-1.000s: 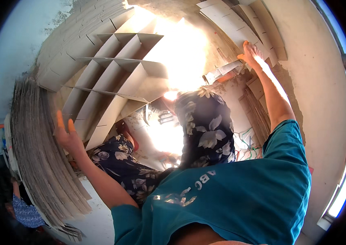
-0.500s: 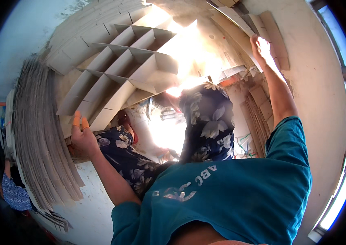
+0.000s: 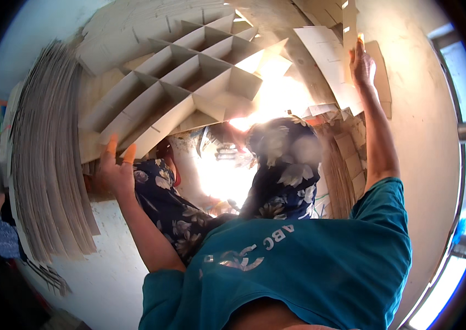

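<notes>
A grid of interlocked cardboard divider strips lies in front of me, its crossing pieces forming several open cells. My left hand is at the grid's near left corner, two fingers with orange finger covers stretched out and apart, their tips against the strip ends. On the far right my right hand is raised, with its fingers closed on an upright slotted cardboard strip; an orange cover shows on one fingertip. Just left of that hand lies a pale slotted cardboard sheet.
A tall stack of cardboard strips stands at my left, and more slotted sheets lie behind the grid. Further cardboard pieces are by my right knee. Bright glare washes out the middle. Another person's patterned sleeve shows at far left.
My right hand has lifted away from the sheets and now holds a strip upright. In the picture, the grid and my left hand have shifted slightly to the right.
</notes>
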Tool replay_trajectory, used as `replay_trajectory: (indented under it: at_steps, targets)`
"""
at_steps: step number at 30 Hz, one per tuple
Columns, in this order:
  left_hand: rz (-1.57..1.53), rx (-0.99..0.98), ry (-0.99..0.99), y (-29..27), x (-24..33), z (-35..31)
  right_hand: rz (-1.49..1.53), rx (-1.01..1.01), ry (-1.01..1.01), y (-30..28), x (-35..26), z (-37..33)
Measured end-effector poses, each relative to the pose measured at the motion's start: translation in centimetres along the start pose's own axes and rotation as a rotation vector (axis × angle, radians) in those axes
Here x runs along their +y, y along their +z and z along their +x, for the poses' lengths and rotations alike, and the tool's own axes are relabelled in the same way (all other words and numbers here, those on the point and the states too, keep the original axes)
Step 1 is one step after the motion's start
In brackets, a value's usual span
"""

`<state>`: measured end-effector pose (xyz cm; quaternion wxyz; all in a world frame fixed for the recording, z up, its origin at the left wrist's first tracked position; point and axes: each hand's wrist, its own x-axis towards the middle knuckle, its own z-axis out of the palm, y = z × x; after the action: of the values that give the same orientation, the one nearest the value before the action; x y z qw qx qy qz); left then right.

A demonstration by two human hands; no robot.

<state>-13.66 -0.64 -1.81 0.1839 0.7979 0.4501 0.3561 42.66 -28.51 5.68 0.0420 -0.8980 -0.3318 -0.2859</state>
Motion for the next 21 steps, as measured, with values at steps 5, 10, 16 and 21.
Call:
replay_trajectory:
  at_steps: [5,10,16,21]
  targets:
    - [0.042,-0.093,0.112,0.4,-0.7,0.0,0.845,0.015,-0.29,-10.2,-16.5,0.9]
    - [0.002,-0.153,0.143,2.1,-1.0,0.4,1.583,-0.256,-0.591,-10.2,-28.5,-1.9]
    - [-0.098,-0.152,0.022,1.7,0.8,0.7,1.321,-0.325,-0.728,-12.2,-35.5,-4.5]
    - [-0.075,-0.195,0.016,1.2,1.1,0.9,1.222,-0.504,-0.724,-12.7,-37.7,-5.2]
